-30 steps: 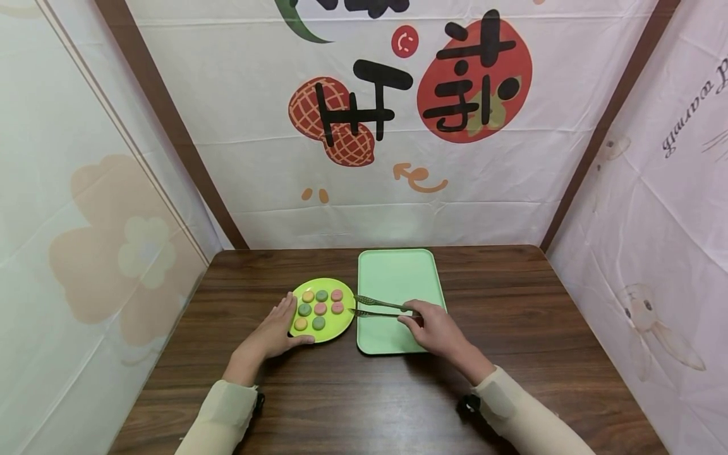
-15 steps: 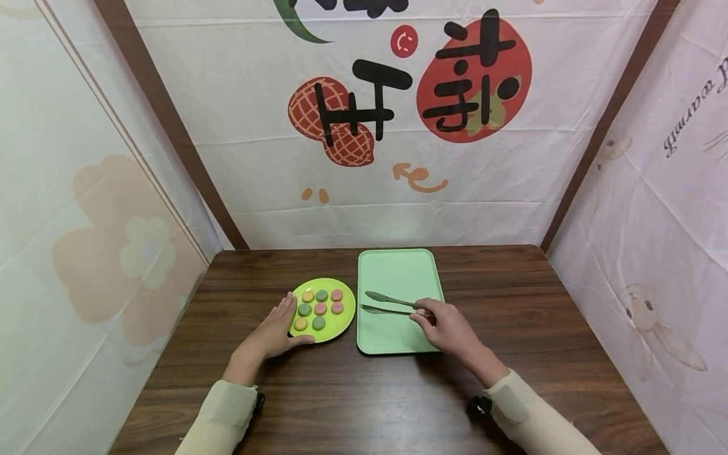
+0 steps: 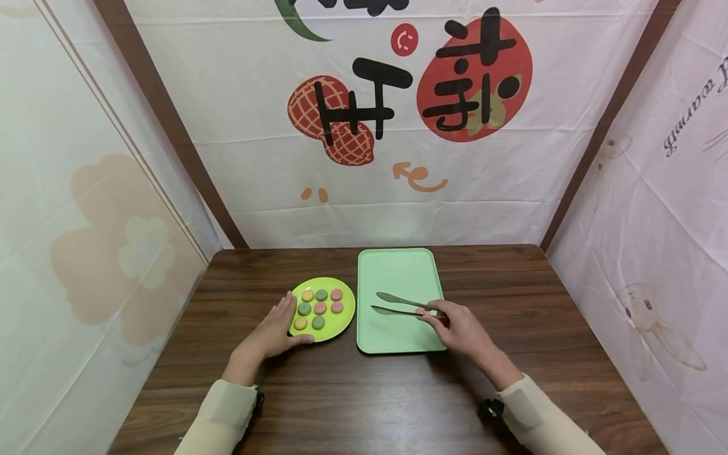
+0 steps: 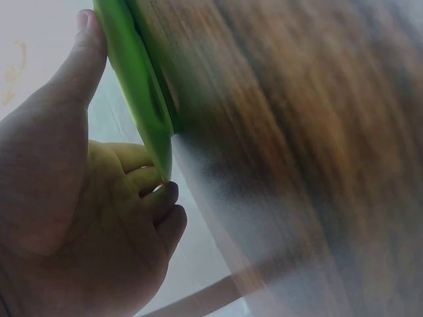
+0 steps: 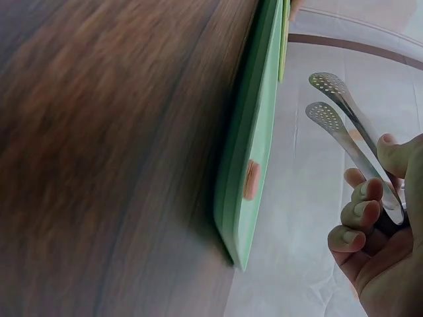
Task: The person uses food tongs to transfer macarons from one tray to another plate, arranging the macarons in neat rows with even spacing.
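My left hand (image 3: 274, 325) rests against the left rim of a yellow-green plate (image 3: 344, 323), its fingers extended along the edge and its thumb spread at the near side. Several yellow, green and pink macarons (image 3: 320, 308) lie on that plate. In my right hand (image 3: 463, 328) I hold metal tongs (image 3: 395, 298) above a light green tray (image 3: 392, 268). Their perforated tips stand apart with nothing between them, as the right wrist view shows. One pink macaron (image 5: 251, 179) sits on the tray, partly hidden in the head view by the tongs and fingers.
The plate and tray stand side by side on a dark wooden table (image 3: 364, 398). A printed white cloth (image 3: 364, 215) hangs behind the table's far edge, with further cloth walls at left and right.
My right hand has drawn the tongs rightward, from the plate's right edge to over the tray. The pink macaron on the tray has come into view. My left hand stays put.
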Demonstrator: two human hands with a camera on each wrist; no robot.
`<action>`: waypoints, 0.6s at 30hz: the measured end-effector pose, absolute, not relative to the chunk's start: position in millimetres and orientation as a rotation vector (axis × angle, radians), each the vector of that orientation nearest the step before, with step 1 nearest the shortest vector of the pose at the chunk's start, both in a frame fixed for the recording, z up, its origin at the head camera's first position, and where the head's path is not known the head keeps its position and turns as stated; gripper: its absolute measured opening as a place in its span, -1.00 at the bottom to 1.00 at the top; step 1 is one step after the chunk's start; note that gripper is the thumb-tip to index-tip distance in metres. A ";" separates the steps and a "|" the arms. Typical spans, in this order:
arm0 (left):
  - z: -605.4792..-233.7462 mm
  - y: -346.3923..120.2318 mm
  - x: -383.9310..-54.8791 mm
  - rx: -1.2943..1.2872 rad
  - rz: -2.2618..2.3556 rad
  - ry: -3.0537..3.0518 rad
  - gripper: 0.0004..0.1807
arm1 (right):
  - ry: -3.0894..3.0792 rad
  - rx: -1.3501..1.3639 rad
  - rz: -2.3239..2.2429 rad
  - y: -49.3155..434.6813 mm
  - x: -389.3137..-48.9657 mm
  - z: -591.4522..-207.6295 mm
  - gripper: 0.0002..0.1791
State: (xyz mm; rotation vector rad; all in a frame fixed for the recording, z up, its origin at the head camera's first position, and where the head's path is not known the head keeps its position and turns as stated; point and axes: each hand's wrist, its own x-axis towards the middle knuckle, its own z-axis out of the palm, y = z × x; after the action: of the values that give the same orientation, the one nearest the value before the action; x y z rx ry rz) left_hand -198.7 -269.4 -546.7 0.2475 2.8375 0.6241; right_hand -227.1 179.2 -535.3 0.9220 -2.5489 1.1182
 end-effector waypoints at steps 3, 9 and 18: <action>-546.8 -269.0 -198.5 0.248 0.631 2.840 0.32 | -2.564 0.912 1.098 185.2 -226.6 -536.0 -0.79; -547.2 -269.4 -199.4 0.252 0.621 2.842 0.33 | -2.586 0.893 1.067 197.8 -227.5 -537.9 -0.78; -548.6 -270.5 -200.5 0.250 0.617 2.842 0.34 | -2.626 0.873 1.069 218.9 -227.6 -541.9 -0.72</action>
State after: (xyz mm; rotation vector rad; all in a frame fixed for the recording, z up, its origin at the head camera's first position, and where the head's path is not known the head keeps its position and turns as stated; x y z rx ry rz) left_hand -200.5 -270.5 -548.6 0.2498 2.8421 0.6166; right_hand -227.6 218.9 -541.9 0.8725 -2.6260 1.0686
